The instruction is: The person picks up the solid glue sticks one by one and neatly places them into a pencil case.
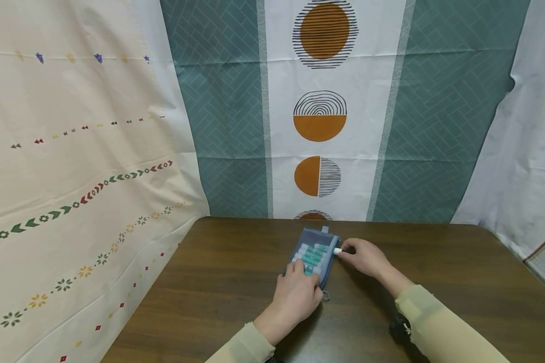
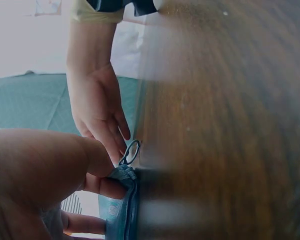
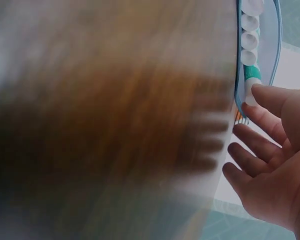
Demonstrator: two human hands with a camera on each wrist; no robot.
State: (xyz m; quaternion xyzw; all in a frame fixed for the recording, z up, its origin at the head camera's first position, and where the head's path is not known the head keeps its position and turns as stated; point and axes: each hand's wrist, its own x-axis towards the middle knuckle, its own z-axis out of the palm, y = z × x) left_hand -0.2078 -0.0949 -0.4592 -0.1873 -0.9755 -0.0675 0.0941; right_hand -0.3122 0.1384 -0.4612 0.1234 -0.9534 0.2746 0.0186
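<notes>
Left hand [image 1: 295, 295] presses flat and relaxed on the near end of the blue-grey mesh pouch [image 1: 315, 257] mid-table, its long axis running away from the person, while the right hand [image 1: 365, 257] pinches a white-capped teal tube [image 1: 338, 250] at the pouch's right edge, dark wooden table [image 1: 436, 282] around.

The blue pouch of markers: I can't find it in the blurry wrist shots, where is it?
In the head view the blue pouch lies mid-table, under the left hand, with the right hand at its right edge.
</notes>
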